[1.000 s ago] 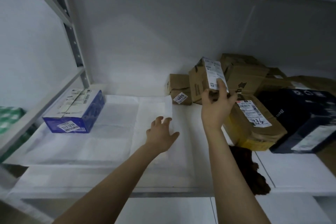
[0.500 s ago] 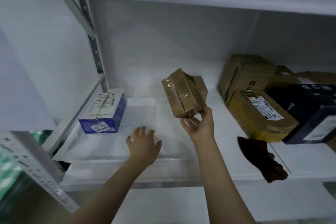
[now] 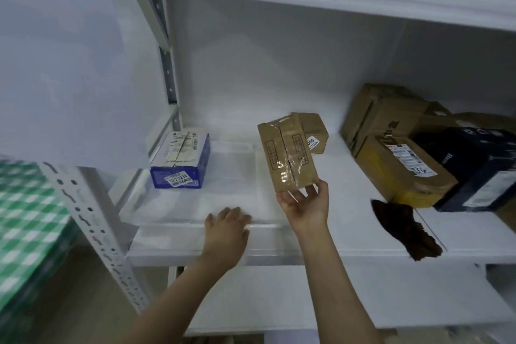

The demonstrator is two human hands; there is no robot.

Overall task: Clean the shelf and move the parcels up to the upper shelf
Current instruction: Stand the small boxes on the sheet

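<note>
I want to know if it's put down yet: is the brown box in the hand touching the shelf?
Apart. The head view shows the brown box held up by the right hand, its bottom edge clear above the shelf.

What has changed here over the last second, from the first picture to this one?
The right hand took hold of the small brown parcel standing among the boxes, lifted it off the shelf and brought it forward; it now holds it by the bottom edge. The left hand slid back to the shelf's front edge. The blue box, the stacked parcels and the dark cloth stayed put.
</note>
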